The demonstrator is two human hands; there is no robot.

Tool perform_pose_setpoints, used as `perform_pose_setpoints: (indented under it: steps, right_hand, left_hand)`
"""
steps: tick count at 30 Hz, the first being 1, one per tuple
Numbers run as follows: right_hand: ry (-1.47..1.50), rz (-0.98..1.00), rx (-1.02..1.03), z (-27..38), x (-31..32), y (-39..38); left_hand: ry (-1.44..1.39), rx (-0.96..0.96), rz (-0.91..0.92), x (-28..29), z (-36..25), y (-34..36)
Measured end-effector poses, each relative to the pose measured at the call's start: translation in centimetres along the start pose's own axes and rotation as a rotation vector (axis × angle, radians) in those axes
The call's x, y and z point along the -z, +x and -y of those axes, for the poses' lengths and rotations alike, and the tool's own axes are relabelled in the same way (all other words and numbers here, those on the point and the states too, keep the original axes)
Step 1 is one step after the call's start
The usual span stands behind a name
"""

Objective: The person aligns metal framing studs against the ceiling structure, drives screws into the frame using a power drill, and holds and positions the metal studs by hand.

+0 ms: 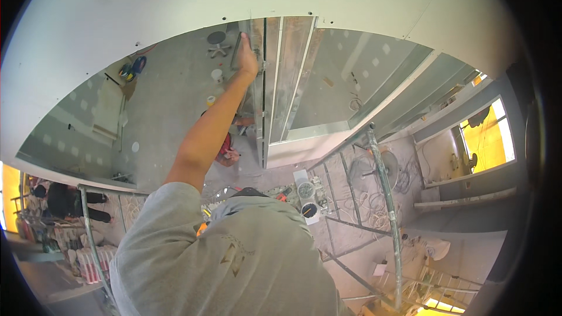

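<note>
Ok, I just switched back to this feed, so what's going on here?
A person in a grey T-shirt stretches out their left hand close to the metal framing; whether its fingers grip anything is hard to tell. The right hand is out of view. A co-worker in red shows partly behind the outstretched arm. Two round containers are near the wearer, and a scaffold pole rises on the right.

Soft, hazy light; bright yellow glare at the window (490,134) right of the scaffold pole (385,193); rim bent, blackened.
</note>
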State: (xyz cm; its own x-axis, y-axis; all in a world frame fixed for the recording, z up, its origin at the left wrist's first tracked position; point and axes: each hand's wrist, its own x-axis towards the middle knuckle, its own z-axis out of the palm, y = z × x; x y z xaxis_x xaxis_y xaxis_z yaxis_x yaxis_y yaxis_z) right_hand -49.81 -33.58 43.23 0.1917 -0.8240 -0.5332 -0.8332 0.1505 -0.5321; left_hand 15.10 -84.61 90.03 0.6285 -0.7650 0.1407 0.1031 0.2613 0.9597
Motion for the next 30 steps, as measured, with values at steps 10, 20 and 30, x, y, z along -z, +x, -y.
perform_pose_setpoints:
  steps: [10, 20, 30]
  right_hand:
    - [-0.044, -0.042, 0.115, -1.4, 0.4, 2.9]
    - [-0.145, -0.056, 0.060, -5.5, -6.4, 3.1]
    - [1.012, -0.118, -0.511, -0.5, -5.3, 0.1]
  left_hand:
    - [0.195, -0.436, -0.065, 3.4, -3.0, -1.1]
    - [0.236, -0.547, 0.054, 1.4, -6.5, -4.3]
    - [0.436, -0.529, 0.221, 2.9, -9.7, -2.8]
